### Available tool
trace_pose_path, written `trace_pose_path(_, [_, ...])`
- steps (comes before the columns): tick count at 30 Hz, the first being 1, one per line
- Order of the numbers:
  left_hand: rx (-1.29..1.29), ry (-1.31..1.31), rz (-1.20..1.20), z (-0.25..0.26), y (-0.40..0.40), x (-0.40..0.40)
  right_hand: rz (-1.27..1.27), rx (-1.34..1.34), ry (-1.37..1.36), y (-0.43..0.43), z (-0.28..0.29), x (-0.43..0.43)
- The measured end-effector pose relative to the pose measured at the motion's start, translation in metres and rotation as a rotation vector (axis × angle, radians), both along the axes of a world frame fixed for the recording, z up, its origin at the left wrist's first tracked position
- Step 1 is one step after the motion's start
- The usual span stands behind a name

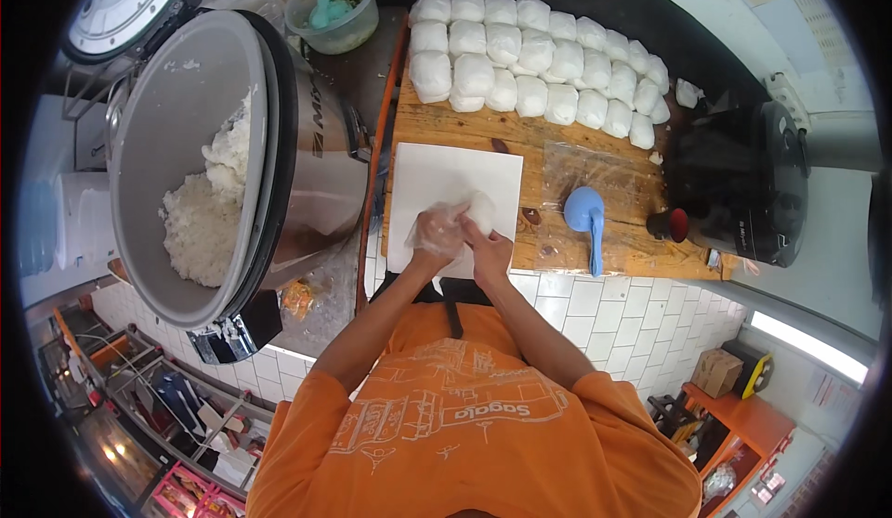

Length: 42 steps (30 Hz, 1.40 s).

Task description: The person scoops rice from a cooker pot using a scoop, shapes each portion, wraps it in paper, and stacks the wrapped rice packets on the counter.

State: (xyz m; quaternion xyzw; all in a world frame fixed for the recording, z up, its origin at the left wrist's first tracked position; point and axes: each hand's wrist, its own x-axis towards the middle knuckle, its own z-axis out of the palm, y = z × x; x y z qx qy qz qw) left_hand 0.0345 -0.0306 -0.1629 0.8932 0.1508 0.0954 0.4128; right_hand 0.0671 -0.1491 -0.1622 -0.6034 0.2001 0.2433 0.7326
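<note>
Over a stack of white paper sheets (446, 176), my two hands meet around a white lump of rice (481, 211). My left hand (437, 231), in a clear plastic glove, is at the lump's left side; whether it grips the lump is hard to see. My right hand (488, 243), bare, pinches the lump's lower edge. Rows of white wrapped bundles (532, 51) stand at the back of the wooden table (467, 126). A blue plastic scoop (585, 211) lies to the right on a clear plastic sheet (557, 169).
At the left a large open rice cooker (320, 190) holds cooked rice (202, 232). Behind it sits a plastic tub (341, 30) with a turquoise thing inside. A black appliance (739, 183) stands at the table's right end, with a red-and-black object (677, 225) beside it.
</note>
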Motion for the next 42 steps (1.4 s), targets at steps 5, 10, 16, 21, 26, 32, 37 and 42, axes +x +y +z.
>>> trace_pose_path(5, [-0.478,0.538,-0.067,0.064,-0.019,0.034,0.196,-0.476,-0.256,-0.035,-0.004,0.013])
trace_pose_path(10, [-0.791,0.368,0.092,0.023,-0.022,0.028,0.366,-0.457,-0.623,-0.027,0.025,0.028])
trace_pose_path(16, [-1.203,0.31,0.098,0.035,-0.01,0.038,0.539,-0.419,-0.474,-0.039,0.041,0.053])
trace_pose_path(21, [-0.32,0.584,0.012,0.074,0.009,0.051,0.418,-0.336,-0.357,-0.032,0.028,0.137])
trace_pose_path(26, [-0.521,0.365,-0.274,0.076,0.035,-0.02,0.004,-0.154,-0.495,0.025,0.013,0.253])
trace_pose_path(32, [-0.483,0.719,-0.335,0.165,0.059,-0.087,0.417,-1.125,-0.797,0.043,-0.011,0.282])
trace_pose_path(37, [-0.853,0.319,-0.277,0.166,0.064,-0.148,0.064,-0.611,-0.638,0.032,0.003,0.273])
trace_pose_path(42, [-0.716,0.359,-0.153,0.218,0.055,-0.148,0.304,-0.564,-0.653,0.023,-0.018,0.286])
